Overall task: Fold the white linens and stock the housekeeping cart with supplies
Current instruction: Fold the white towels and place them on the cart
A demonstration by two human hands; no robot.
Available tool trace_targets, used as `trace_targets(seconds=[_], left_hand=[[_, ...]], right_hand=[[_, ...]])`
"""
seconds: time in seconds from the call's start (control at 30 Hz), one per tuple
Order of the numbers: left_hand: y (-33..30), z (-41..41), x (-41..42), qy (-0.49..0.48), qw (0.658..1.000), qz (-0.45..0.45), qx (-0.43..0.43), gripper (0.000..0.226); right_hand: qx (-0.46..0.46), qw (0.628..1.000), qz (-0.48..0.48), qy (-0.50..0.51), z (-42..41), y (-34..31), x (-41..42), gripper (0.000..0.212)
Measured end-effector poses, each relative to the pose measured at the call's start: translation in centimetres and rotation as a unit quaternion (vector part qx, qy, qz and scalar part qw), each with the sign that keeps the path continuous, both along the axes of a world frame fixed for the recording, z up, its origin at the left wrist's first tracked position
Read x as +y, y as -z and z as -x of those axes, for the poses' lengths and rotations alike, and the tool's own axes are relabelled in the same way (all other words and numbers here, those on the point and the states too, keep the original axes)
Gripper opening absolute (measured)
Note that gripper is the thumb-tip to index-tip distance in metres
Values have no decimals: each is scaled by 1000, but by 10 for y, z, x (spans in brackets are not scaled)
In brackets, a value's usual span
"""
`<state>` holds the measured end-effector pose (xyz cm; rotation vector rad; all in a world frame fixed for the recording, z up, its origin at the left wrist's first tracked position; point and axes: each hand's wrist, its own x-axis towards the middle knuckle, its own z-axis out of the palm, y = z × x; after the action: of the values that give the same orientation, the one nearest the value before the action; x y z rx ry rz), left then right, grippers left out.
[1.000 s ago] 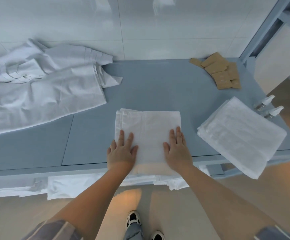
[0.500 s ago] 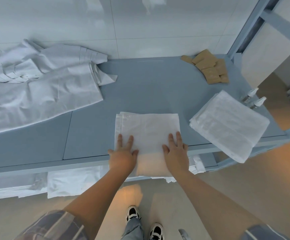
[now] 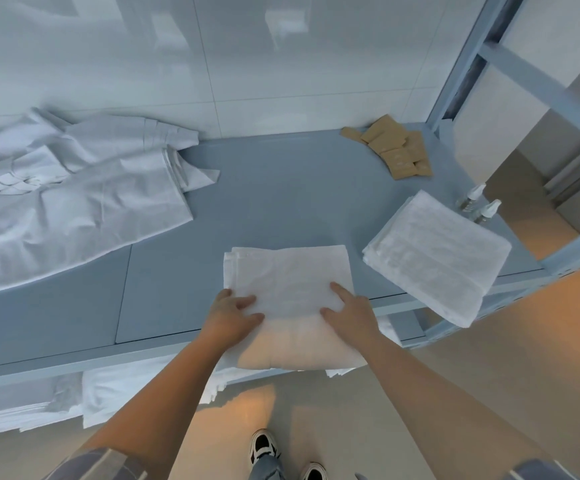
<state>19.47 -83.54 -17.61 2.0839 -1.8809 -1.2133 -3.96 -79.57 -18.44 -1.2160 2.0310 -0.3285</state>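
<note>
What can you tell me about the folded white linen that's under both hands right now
The folded white linen is a thin, slightly crinkled cloth folded into a rough square of several layers, whose edges show along its far and left sides. It lies flat on the grey-blue table, its near part hanging over the front edge. The left hand grips its left side and the right hand its right, thumbs on top. It lies apart from the thicker towel to the right.

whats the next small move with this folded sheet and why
Probably lift it clear of the table edge. Both hands, left hand and right hand, grip the near sides of the folded sheet, whose near part already overhangs the blue table. The fold looks finished, so carrying it off seems likely; where to isn't visible.
</note>
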Motion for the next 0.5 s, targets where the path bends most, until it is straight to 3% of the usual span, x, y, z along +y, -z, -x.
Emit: trace_targets(seconds=[0.13, 0.4, 0.5], left_hand=[[-5, 1, -5, -17, 999, 34, 21, 43], [-46, 48, -28, 39, 971, 232, -48, 38], [-63, 78, -45, 81, 950, 302, -19, 37]], right_hand=[[-23, 999, 32, -1, 10, -12, -4, 56], [94, 981, 164, 52, 3, -49, -7, 48], [124, 966, 198, 107, 25, -64, -7, 49]])
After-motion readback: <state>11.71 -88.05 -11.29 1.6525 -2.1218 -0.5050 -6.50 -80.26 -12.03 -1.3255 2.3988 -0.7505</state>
